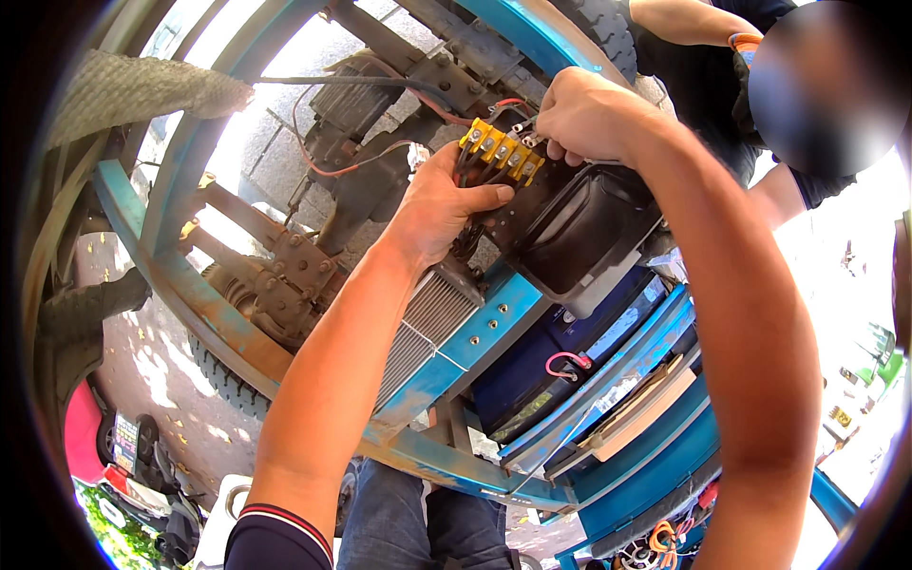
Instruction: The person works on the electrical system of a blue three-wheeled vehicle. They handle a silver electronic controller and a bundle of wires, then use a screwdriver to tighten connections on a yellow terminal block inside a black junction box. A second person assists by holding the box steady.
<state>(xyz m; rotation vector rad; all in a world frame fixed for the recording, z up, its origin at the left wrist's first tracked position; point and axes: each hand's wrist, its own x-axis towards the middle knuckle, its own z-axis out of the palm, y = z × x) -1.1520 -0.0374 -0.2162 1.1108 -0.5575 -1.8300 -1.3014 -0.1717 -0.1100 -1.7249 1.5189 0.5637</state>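
Note:
A yellow terminal block [502, 152] with a row of metal screws and black cables running from it sits at the centre. My left hand [442, 204] grips its near left side, with the thumb lying across the black cables. At the far right end of the block, my right hand [589, 114] is closed, fingers curled in. Small silvery metal ends show beside its fingertips, but what it pinches is hidden. A red wire [511, 102] runs just behind the block. Close by on the right lies an open black plastic box [584, 228].
A blue metal frame [190, 285] surrounds the work, with a motor [356, 95] and axle parts inside it. A finned metal unit [427, 328] and a dark blue battery [522, 380] lie nearer. Another person's arm [693, 21] is at upper right.

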